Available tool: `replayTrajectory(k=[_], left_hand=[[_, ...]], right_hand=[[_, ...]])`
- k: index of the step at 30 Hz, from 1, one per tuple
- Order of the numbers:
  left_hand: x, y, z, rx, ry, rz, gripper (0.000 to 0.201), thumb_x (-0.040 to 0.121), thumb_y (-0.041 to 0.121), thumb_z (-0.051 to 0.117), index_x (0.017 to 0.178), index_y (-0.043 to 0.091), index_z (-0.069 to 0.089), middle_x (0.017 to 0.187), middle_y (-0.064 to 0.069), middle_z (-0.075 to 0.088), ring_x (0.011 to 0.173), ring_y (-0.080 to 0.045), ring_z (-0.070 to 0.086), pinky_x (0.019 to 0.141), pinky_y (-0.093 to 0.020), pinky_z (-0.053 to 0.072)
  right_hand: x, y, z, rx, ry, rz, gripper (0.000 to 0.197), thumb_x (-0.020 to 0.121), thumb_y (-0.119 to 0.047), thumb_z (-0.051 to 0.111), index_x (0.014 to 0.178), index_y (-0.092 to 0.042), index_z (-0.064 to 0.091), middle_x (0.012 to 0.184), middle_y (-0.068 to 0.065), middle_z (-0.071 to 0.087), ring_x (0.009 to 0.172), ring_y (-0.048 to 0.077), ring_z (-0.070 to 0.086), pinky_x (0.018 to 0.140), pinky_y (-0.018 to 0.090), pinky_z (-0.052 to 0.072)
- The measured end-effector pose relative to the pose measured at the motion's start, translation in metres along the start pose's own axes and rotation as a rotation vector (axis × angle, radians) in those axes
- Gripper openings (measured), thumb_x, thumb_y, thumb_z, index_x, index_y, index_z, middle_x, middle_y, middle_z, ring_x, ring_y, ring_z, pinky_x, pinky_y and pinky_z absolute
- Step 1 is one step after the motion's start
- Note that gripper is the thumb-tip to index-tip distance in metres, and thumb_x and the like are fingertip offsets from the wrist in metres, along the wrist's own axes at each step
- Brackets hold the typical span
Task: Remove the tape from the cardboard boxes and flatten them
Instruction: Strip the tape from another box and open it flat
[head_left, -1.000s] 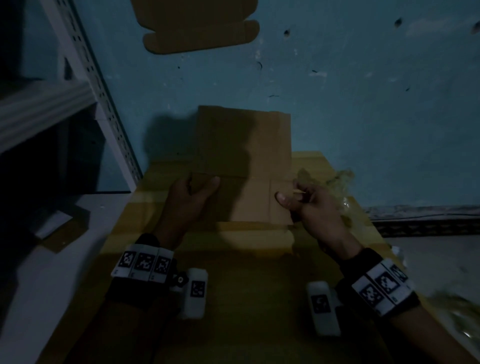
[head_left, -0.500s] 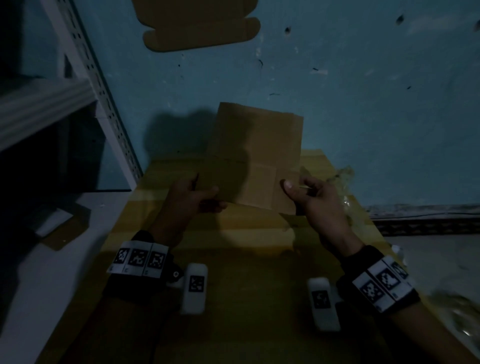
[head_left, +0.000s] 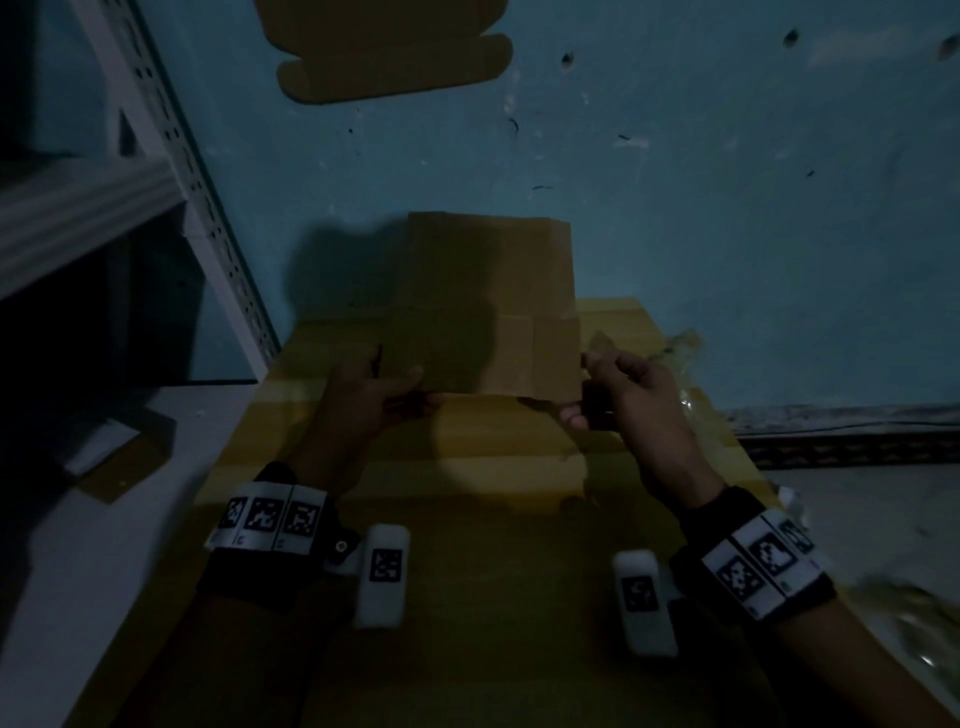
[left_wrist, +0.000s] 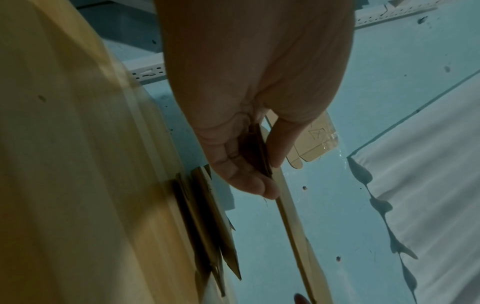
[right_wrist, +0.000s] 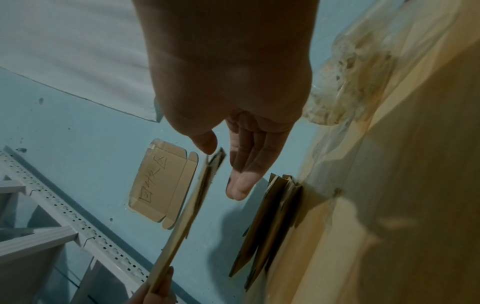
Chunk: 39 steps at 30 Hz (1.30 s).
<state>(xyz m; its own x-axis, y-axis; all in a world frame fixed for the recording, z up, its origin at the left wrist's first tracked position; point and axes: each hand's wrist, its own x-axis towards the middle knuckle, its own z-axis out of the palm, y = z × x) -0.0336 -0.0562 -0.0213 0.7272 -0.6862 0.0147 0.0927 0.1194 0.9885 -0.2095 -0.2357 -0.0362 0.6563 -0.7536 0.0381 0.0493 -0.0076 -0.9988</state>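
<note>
You hold a flattened box (head_left: 488, 306) up over the far end of the big carton (head_left: 483, 519), one hand at each near corner. Your left hand (head_left: 363, 400) pinches the near left corner, thumb on the face toward you and fingers curled behind; the left wrist view shows the board's edge (left_wrist: 259, 152) clamped between them. Your right hand (head_left: 628, 400) is at the near right corner: in the right wrist view the thumb (right_wrist: 205, 142) touches the edge (right_wrist: 205, 181) while the fingers (right_wrist: 246, 164) lie nearly straight and just clear of it, so its grip looks light at best

The box looks collapsed already, and I can't make out any tape on it in this dim light. So you seem to be at the end of the flattening step, with the piece ready to be put away

Flat pieces (right_wrist: 270, 216) stand on edge against the carton's far face, and another flat box (head_left: 389, 52) lies on the blue floor (head_left: 727, 208) further off. Crumpled tape (head_left: 675, 348) sits at the carton's far right

Next, check both faces for leftover strips, then lower the box among the stacked pieces, keeping it pressed flat so it doesn't spring open
</note>
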Motion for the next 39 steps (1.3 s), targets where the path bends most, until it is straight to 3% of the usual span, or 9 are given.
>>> replayTrajectory(k=[5,14,17,19,23,26,30,33,39], left_hand=[[0.000,-0.002,0.001,-0.002,0.011,0.006,0.015,0.098,0.010,0.054,0.106,0.018,0.064,0.095,-0.004,0.075,0.078,-0.018,0.071,0.073,-0.031,0.060],[0.004,-0.010,-0.001,0.059,0.024,0.050,0.020,0.098,0.014,0.056,0.117,0.012,0.064,0.096,-0.007,0.076,0.083,-0.020,0.072,0.076,-0.034,0.060],[0.008,-0.011,0.000,0.016,0.110,0.028,0.054,0.088,0.019,0.067,0.135,0.004,0.047,0.107,-0.015,0.073,0.090,-0.028,0.073,0.073,-0.035,0.060],[0.012,-0.012,0.001,-0.010,0.160,0.032,0.071,0.081,0.024,0.072,0.138,0.006,0.035,0.117,-0.021,0.068,0.093,-0.030,0.073,0.074,-0.038,0.060],[0.020,-0.017,0.002,-0.070,0.194,0.002,0.053,0.094,0.013,0.064,0.134,0.010,0.029,0.112,-0.015,0.066,0.079,-0.016,0.075,0.064,-0.027,0.060],[0.023,-0.018,0.000,-0.139,0.167,-0.044,0.053,0.093,0.010,0.064,0.137,0.008,0.034,0.122,-0.020,0.063,0.088,-0.022,0.074,0.071,-0.030,0.061],[0.023,-0.017,0.002,-0.043,0.125,-0.046,0.022,0.093,0.009,0.064,0.114,0.009,0.058,0.118,-0.016,0.068,0.094,-0.021,0.072,0.076,-0.028,0.061],[0.024,-0.017,0.003,-0.044,0.178,-0.056,0.031,0.090,0.003,0.067,0.119,0.005,0.055,0.118,-0.016,0.067,0.101,-0.027,0.070,0.079,-0.031,0.060],[0.031,-0.015,-0.003,-0.108,0.201,-0.127,0.021,0.090,-0.011,0.057,0.093,0.009,0.059,0.104,-0.016,0.066,0.086,-0.026,0.070,0.083,-0.038,0.058]], right_hand=[[-0.002,-0.002,0.000,-0.011,0.005,0.001,0.023,0.108,-0.022,0.048,0.113,-0.008,0.066,0.081,0.011,0.078,0.067,0.019,0.072,0.062,0.026,0.059],[-0.003,0.002,0.002,-0.030,0.017,0.019,0.018,0.107,-0.017,0.050,0.116,-0.006,0.061,0.078,0.015,0.076,0.064,0.021,0.068,0.061,0.031,0.058],[-0.003,0.001,0.001,-0.030,0.028,0.005,0.014,0.106,-0.014,0.051,0.113,-0.007,0.060,0.079,0.016,0.076,0.065,0.022,0.068,0.063,0.033,0.058],[-0.004,0.002,0.001,-0.043,0.018,0.002,0.012,0.106,-0.014,0.051,0.109,-0.009,0.062,0.078,0.016,0.076,0.065,0.023,0.069,0.062,0.033,0.058],[-0.005,0.002,0.004,-0.074,-0.012,-0.001,0.012,0.105,-0.011,0.052,0.100,-0.013,0.063,0.074,0.014,0.076,0.064,0.022,0.068,0.060,0.032,0.057],[-0.005,0.002,0.004,-0.081,-0.015,-0.007,0.013,0.105,-0.010,0.053,0.099,-0.011,0.064,0.072,0.012,0.076,0.061,0.020,0.068,0.058,0.029,0.056],[-0.008,-0.002,0.006,-0.069,-0.029,0.006,0.013,0.105,-0.010,0.053,0.103,-0.007,0.064,0.073,0.014,0.075,0.060,0.018,0.067,0.056,0.027,0.055],[-0.011,-0.005,0.007,-0.080,-0.049,0.001,0.014,0.105,-0.010,0.052,0.102,-0.007,0.065,0.076,0.016,0.075,0.060,0.017,0.066,0.053,0.023,0.054],[-0.011,-0.004,0.008,-0.075,-0.060,0.013,0.015,0.104,-0.008,0.052,0.099,-0.009,0.065,0.078,0.017,0.075,0.062,0.018,0.065,0.054,0.022,0.054]])
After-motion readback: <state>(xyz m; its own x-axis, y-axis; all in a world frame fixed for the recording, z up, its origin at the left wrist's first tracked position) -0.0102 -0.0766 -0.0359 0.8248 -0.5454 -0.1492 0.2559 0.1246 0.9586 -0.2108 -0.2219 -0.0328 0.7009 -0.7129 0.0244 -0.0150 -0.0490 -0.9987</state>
